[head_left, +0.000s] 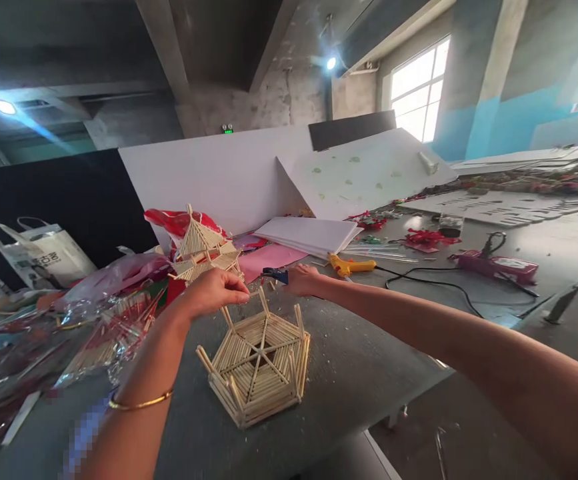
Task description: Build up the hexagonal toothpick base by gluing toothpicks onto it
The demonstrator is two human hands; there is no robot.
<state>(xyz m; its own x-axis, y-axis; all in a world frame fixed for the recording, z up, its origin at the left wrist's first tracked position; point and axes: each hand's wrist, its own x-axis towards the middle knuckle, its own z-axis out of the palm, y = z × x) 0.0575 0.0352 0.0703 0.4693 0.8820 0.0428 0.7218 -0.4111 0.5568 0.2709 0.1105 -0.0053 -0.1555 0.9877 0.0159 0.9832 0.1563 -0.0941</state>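
Right hand [303,279] grips dark tool [279,275]; left hand [220,290] pinched — contents I can't tell. Dipping either could knock the stick frame [275,385] below.

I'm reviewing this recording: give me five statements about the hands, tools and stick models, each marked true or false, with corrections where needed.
1. The right hand holds a dark blue tool. True.
2. The bracelet is on the right arm. False: the gold bracelet is on the left arm.
3. The yellow glue gun lies on the table. True.
4. The nearest stick model has a triangular outline. False: the stick frame is hexagonal, with posts rising from its edge.
5. A stick model with a pointed roof stands beyond the left hand. True.
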